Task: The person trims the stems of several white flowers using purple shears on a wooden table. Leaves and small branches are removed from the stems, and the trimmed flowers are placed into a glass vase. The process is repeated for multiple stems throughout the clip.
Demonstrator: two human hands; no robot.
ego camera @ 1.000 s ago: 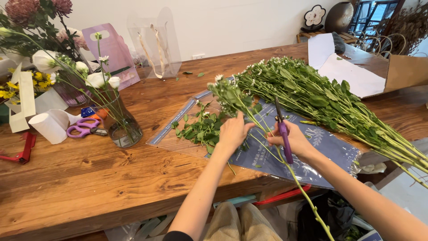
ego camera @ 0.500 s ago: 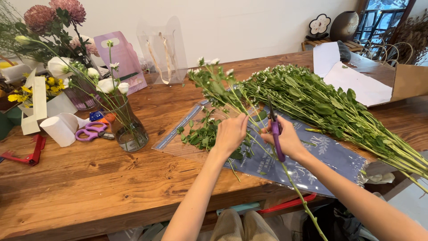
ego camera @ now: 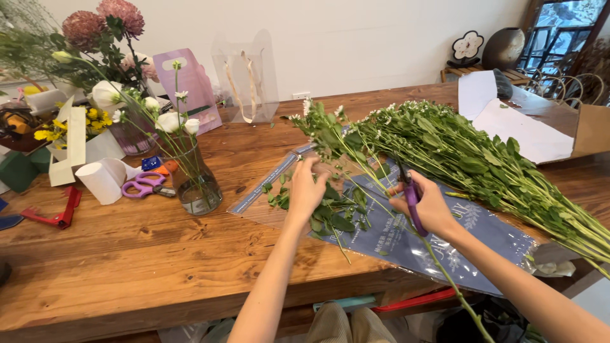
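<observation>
Purple-handled shears sit clamped in the right hand, blades up along a flower stem, keeping it angled over the blue wrap sheet. Left hand pinches its leaves; strippings pile below. Remaining stems lie beyond.

The blades of the purple-handled scissors are lost among the green stems, so whether they touch one cannot be told. The long thin green stem runs off the bottom edge — its cut end unseen. The large bundle of leafy white-flowered stems is cut off at the right edge. The wooden bench hides the person's lap.
</observation>
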